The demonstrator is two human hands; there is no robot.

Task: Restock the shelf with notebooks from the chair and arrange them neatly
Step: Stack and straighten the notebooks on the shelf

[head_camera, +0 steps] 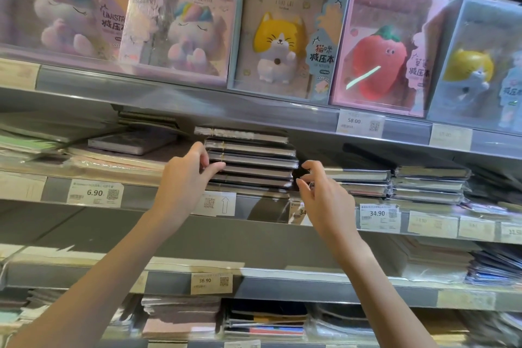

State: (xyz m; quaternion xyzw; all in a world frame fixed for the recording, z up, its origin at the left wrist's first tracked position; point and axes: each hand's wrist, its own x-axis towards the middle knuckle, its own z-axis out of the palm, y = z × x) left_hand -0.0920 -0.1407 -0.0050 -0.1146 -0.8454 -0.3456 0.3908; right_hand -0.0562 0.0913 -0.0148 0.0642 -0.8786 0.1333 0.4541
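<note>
Head view. Notebook stack (248, 161): on middle shelf (158, 226), below cat box (285, 34). Left hand (186, 178): fingers curled against stack's left edge. Right hand (324, 200): fingers loosely spread at stack's right, gripping nothing.

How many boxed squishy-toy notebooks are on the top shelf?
5: unicorn box far left, second unicorn box, cat box in the middle, strawberry box, another cat box far right. More may sit outside the frame.
</note>
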